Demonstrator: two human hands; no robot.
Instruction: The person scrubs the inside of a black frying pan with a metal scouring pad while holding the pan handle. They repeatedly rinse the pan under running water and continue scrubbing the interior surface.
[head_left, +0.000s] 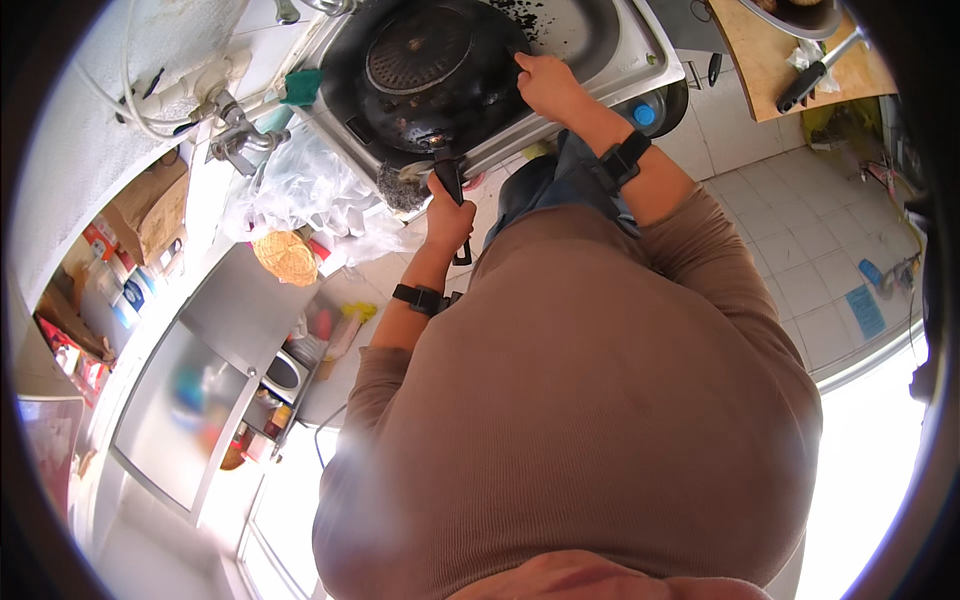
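Observation:
A blackened wok (480, 90) lies bottom up over the stainless steel sink (630, 45); its ringed, pitted base faces me. My left hand (448, 221) is wrapped around the wok's black handle (450, 180), whose end sticks out below the fist. At the wok's right side, my right hand (551, 86) has its fingers curled and its fingertips against the dark surface. Whether it pinches the rim or a small dark tool is unclear. Black flakes (525, 16) are scattered in the sink basin beyond the wok.
A green scouring pad (302, 88) and a steel wool scrubber (400, 187) sit at the sink's edge. Left are a wall tap (240, 135), plastic bags (315, 180) and a metal cabinet (247, 292). A wooden board (757, 82) with a black-handled utensil (802, 86) juts out at right.

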